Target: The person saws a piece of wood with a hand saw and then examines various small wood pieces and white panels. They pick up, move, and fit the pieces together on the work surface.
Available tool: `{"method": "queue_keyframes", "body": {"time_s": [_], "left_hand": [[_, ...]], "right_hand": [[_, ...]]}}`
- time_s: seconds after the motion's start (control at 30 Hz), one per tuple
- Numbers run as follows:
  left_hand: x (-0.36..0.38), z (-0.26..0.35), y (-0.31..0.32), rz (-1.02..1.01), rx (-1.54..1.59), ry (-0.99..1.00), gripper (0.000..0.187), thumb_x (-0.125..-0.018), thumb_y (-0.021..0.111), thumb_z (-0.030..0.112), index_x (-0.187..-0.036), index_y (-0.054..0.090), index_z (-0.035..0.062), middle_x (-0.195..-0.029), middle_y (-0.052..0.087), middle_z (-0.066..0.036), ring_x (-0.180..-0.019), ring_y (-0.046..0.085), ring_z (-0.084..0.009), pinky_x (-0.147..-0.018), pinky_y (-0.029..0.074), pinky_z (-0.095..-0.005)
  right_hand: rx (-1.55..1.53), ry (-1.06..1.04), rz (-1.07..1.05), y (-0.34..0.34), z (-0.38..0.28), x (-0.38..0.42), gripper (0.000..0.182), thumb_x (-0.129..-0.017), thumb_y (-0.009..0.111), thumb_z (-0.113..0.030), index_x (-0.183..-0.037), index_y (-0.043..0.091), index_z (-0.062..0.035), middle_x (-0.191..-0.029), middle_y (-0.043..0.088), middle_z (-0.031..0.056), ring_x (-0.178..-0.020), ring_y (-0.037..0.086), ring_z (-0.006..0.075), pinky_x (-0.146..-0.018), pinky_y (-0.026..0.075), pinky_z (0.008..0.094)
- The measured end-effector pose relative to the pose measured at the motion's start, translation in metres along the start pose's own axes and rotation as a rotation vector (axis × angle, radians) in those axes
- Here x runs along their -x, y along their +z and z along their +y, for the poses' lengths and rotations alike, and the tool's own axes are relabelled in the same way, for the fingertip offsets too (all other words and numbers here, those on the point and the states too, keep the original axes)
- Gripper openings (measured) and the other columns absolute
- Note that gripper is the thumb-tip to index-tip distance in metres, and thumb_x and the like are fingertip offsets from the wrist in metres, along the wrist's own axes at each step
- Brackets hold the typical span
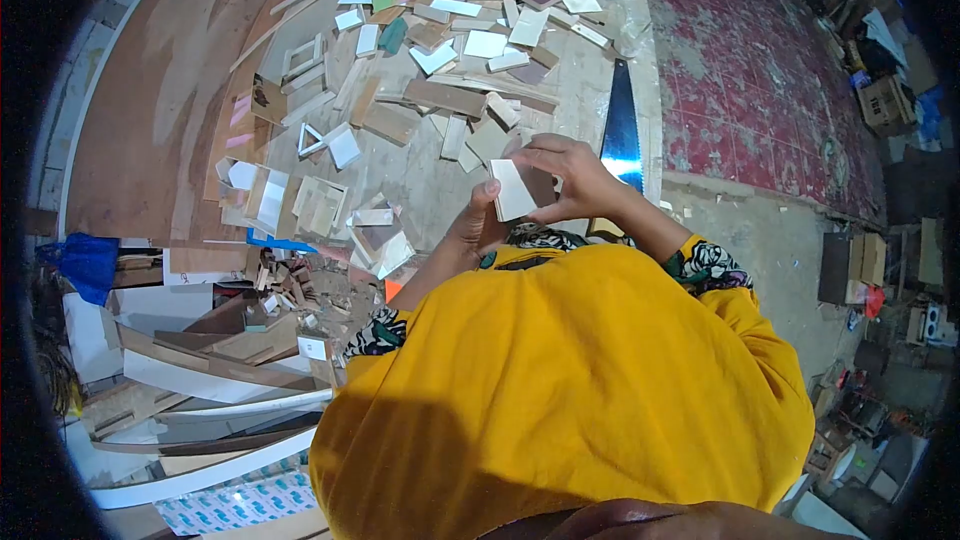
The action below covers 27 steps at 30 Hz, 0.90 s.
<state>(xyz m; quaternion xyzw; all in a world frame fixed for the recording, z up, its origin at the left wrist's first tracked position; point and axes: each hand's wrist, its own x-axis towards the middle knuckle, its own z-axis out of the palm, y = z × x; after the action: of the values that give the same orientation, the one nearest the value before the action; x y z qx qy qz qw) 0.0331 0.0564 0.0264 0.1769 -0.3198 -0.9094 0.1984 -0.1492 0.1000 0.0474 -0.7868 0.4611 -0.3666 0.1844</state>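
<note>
Close in front of my body, my left hand (476, 218) and my right hand (572, 172) hold a small wood block (511, 190) between them. The block has a pale face and a darker brown part on its right. My left thumb presses on its left edge, and my right fingers curl around the right side. Part of the block is hidden by my fingers. Just beyond it a thin tan wood piece (489, 140) lies on the work table. To the right lies a handsaw blade (621, 125); its handle end is hidden behind my right arm.
Many wood and white-faced offcuts (485, 45) are scattered over the work table (590, 90). A large brown board (150, 90) lies on the left. Small box-like frames (320, 206) stand near the left edge. Long scrap strips (215, 370) are piled at lower left. Red tiled flooring (740, 80) is at right.
</note>
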Motion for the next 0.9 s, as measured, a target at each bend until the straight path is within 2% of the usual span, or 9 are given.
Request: {"method": "queue_keyframes", "body": {"time_s": [0.07, 0.1, 0.17, 0.5, 0.6, 0.63, 0.73, 0.77, 0.9], "left_hand": [[-0.001, -0.01, -0.014, 0.067, 0.164, -0.113, 0.09, -0.064, 0.069, 0.047, -0.135, 0.026, 0.0128, -0.118, 0.045, -0.01, -0.112, 0.047, -0.0245, -0.092, 0.044, -0.0404], [-0.002, -0.014, -0.02, 0.067, 0.167, -0.115, 0.09, -0.064, 0.069, 0.047, -0.135, 0.026, 0.0128, -0.118, 0.045, -0.01, -0.112, 0.047, -0.0245, -0.092, 0.044, -0.0404], [-0.005, -0.019, -0.029, 0.116, 0.245, -0.133, 0.08, -0.063, 0.07, 0.05, -0.126, 0.036, 0.0145, -0.114, 0.046, -0.009, -0.111, 0.047, -0.024, -0.089, 0.046, -0.0412], [-0.014, -0.012, -0.037, 0.121, 0.276, -0.109, 0.077, -0.065, 0.069, 0.05, -0.126, 0.038, 0.0141, -0.115, 0.048, -0.009, -0.111, 0.048, -0.0241, -0.086, 0.047, -0.0421], [-0.021, -0.008, -0.048, 0.136, 0.213, -0.051, 0.082, -0.065, 0.064, 0.057, -0.127, 0.038, 0.011, -0.117, 0.048, -0.012, -0.11, 0.048, -0.0275, -0.089, 0.044, -0.0457], [-0.022, -0.006, -0.053, 0.131, 0.201, -0.015, 0.079, -0.065, 0.065, 0.056, -0.125, 0.04, 0.0103, -0.114, 0.05, -0.011, -0.107, 0.05, -0.0268, -0.087, 0.045, -0.044], [-0.022, 0.001, -0.057, 0.143, 0.153, 0.033, 0.076, -0.066, 0.066, 0.052, -0.123, 0.043, 0.0089, -0.111, 0.053, -0.01, -0.103, 0.053, -0.0258, -0.085, 0.047, -0.041], [-0.021, 0.004, -0.057, 0.151, 0.112, 0.041, 0.075, -0.066, 0.067, 0.051, -0.122, 0.043, 0.0082, -0.11, 0.054, -0.01, -0.102, 0.054, -0.0255, -0.085, 0.047, -0.0397], [-0.021, 0.014, -0.053, 0.105, 0.186, 0.045, 0.075, -0.066, 0.072, 0.047, -0.124, 0.041, 0.0112, -0.113, 0.051, -0.007, -0.108, 0.05, -0.0214, -0.089, 0.046, -0.0377]], "right_hand": [[0.013, -0.001, -0.023, 0.006, 0.005, 0.002, 0.066, -0.055, 0.077, -0.029, -0.114, 0.056, -0.009, -0.103, 0.059, 0.0152, -0.093, 0.058, 0.0319, -0.08, 0.048, 0.0371], [-0.042, 0.064, -0.047, 0.009, 0.008, 0.002, 0.066, -0.055, 0.077, -0.03, -0.113, 0.056, -0.0076, -0.103, 0.059, 0.0152, -0.093, 0.058, 0.0322, -0.081, 0.048, 0.0372], [-0.096, 0.131, -0.073, 0.013, 0.011, 0.001, 0.067, -0.055, 0.078, -0.031, -0.113, 0.056, -0.0063, -0.102, 0.059, 0.0151, -0.093, 0.058, 0.0325, -0.081, 0.048, 0.0372], [-0.052, 0.126, -0.042, 0.019, 0.025, -0.006, 0.069, -0.054, 0.079, -0.033, -0.113, 0.056, -0.0051, -0.107, 0.059, 0.0159, -0.096, 0.058, 0.0323, -0.083, 0.046, 0.0374], [-0.052, 0.129, -0.018, 0.018, 0.024, -0.019, 0.069, -0.054, 0.08, -0.03, -0.114, 0.055, -0.0059, -0.109, 0.058, 0.0146, -0.097, 0.058, 0.0318, -0.083, 0.047, 0.0372], [-0.081, 0.095, 0.034, 0.018, 0.024, -0.023, 0.069, -0.054, 0.08, -0.029, -0.114, 0.055, -0.0065, -0.11, 0.057, 0.0139, -0.097, 0.058, 0.0315, -0.082, 0.047, 0.0369], [-0.121, 0.14, -0.002, 0.016, 0.028, -0.029, 0.071, -0.053, 0.082, -0.024, -0.116, 0.055, -0.0085, -0.11, 0.056, 0.0139, -0.099, 0.057, 0.0314, -0.083, 0.048, 0.036], [-0.091, 0.079, 0.022, 0.017, 0.03, -0.031, 0.068, -0.053, 0.081, -0.024, -0.113, 0.055, -0.0071, -0.107, 0.057, 0.0127, -0.097, 0.058, 0.0305, -0.082, 0.048, 0.0348], [-0.098, 0.105, 0.01, 0.023, 0.032, -0.035, 0.067, -0.054, 0.081, -0.026, -0.113, 0.055, -0.0063, -0.107, 0.057, 0.0133, -0.097, 0.058, 0.0306, -0.082, 0.048, 0.0344]]}}
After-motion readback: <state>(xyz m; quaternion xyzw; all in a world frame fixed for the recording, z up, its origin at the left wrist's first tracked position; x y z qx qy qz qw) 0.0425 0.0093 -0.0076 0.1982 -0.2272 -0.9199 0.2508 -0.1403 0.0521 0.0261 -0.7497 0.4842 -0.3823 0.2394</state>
